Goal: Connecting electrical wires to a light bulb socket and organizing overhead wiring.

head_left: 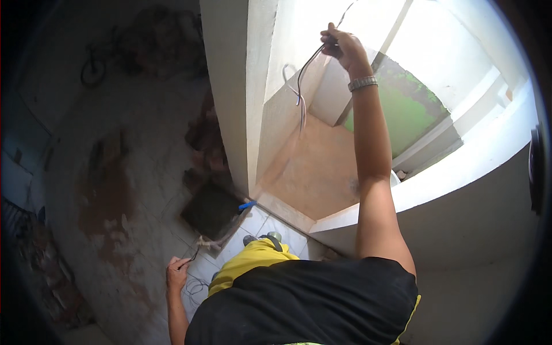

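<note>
My right hand (343,47) is raised high at the top centre, its fingers closed on dark electrical wires (311,61). One thin strand runs on above the hand, and the wires hang down at its left, with a pale loop (286,75) and thinner coloured ends beside the wall opening. Low at the left, my left hand (176,274) pinches a thin dark wire (195,256). Below and beside that hand, a loose coil of thin wire (196,287) lies over the white tiles. How the wires join is too small to tell.
A white wall edge (253,115) and a curved ledge (448,178) border the bright opening. Near my feet lie a dark square board (211,211) and a blue object (247,204). A bicycle wheel (93,72) and rubble-like heaps stand in the dim area at left.
</note>
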